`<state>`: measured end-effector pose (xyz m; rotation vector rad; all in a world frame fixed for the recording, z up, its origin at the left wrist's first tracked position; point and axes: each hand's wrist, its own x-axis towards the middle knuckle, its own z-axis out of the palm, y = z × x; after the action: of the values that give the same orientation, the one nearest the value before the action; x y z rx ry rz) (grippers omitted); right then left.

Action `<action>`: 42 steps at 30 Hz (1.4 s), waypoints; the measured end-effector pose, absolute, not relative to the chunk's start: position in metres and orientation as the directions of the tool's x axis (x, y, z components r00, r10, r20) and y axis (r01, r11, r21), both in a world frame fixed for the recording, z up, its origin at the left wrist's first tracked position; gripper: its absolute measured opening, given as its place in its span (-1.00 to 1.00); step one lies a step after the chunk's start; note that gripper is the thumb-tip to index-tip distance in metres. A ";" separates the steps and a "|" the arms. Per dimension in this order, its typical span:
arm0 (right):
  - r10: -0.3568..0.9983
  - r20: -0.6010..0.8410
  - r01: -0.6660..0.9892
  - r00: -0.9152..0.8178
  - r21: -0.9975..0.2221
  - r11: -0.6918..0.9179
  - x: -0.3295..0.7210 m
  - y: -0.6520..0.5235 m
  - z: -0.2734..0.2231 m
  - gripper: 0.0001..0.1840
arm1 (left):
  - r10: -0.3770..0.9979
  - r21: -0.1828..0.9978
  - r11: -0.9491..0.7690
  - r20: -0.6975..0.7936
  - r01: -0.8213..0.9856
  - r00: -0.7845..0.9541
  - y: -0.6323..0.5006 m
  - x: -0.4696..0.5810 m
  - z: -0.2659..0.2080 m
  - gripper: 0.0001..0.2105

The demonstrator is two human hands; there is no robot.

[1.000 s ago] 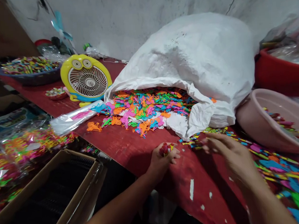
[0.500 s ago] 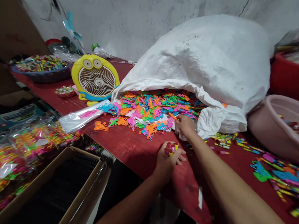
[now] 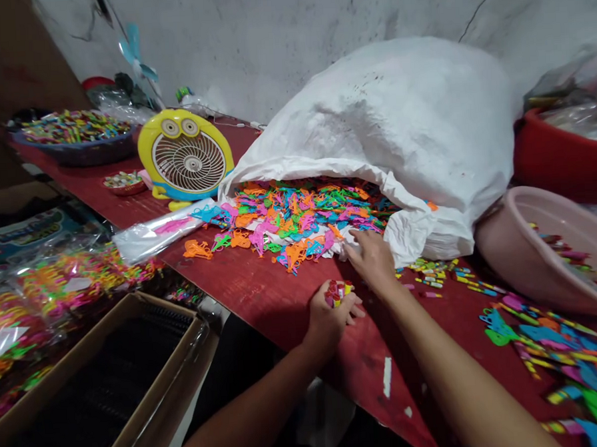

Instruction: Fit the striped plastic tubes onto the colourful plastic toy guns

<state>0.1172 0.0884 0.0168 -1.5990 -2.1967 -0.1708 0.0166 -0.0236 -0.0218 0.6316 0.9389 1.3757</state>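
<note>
My left hand point(image 3: 328, 318), over the red table, is closed around a bunch of small tubes point(image 3: 338, 293) with dark red ends and yellow and pink bands. My right hand point(image 3: 373, 263) is at the front of a large white sack point(image 3: 397, 111), fingers apart. Just left of its fingertips lies an orange plastic piece point(image 3: 335, 231), apart from them. Flat plastic toy pieces point(image 3: 298, 213) in orange, pink, green and blue spill from the sack's mouth onto the table. Their exact kind is hard to make out.
A yellow fan point(image 3: 187, 156) stands left of the sack; behind it is a basin point(image 3: 74, 152) of small tubes. A pink basin point(image 3: 499, 239) and scattered pieces point(image 3: 549, 337) lie right. Below left are a cardboard box point(image 3: 150, 364) and bagged toys point(image 3: 76, 275).
My right hand has let go of an orange piece at its fingertips, and its fingers have spread. My left hand still holds the tubes. The view has shifted slightly right.
</note>
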 end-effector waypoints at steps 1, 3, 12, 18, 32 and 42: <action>0.889 0.384 0.936 -0.250 -0.139 0.323 0.110 0.097 0.017 -0.57 | 0.981 0.838 0.124 -0.186 -0.531 -0.064 -0.023 0.017 -0.023 -0.65; 0.897 0.368 0.938 -0.244 -0.146 0.315 0.097 0.111 0.016 -0.60 | 0.983 0.841 0.103 -0.168 -0.531 -0.074 -0.020 0.017 -0.026 -0.64; 0.847 0.372 0.869 -0.379 -0.172 0.464 0.125 0.075 0.012 -0.61 | 0.984 0.825 0.029 -0.124 -0.564 -0.131 -0.011 0.007 -0.027 -0.64; 0.730 0.551 0.753 -0.404 -0.254 0.607 0.161 0.008 -0.005 -0.60 | 0.985 0.808 0.058 -0.143 -0.586 -0.101 -0.021 0.007 -0.019 -0.66; 0.995 -0.085 0.158 -0.045 -0.985 -0.077 0.182 -0.053 0.003 -0.61 | 0.987 0.865 0.157 -0.131 -0.476 0.089 -0.047 0.034 -0.012 -0.74; 0.988 0.009 0.066 0.153 -0.998 -0.001 0.204 -0.076 0.002 -0.75 | 0.972 0.861 0.184 -0.088 -0.474 0.219 -0.056 0.040 -0.012 -0.59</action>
<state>0.2037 -0.0764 0.0021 -1.3228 -1.1436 1.0601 0.0402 -0.0559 -0.0121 0.8164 0.7618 1.1718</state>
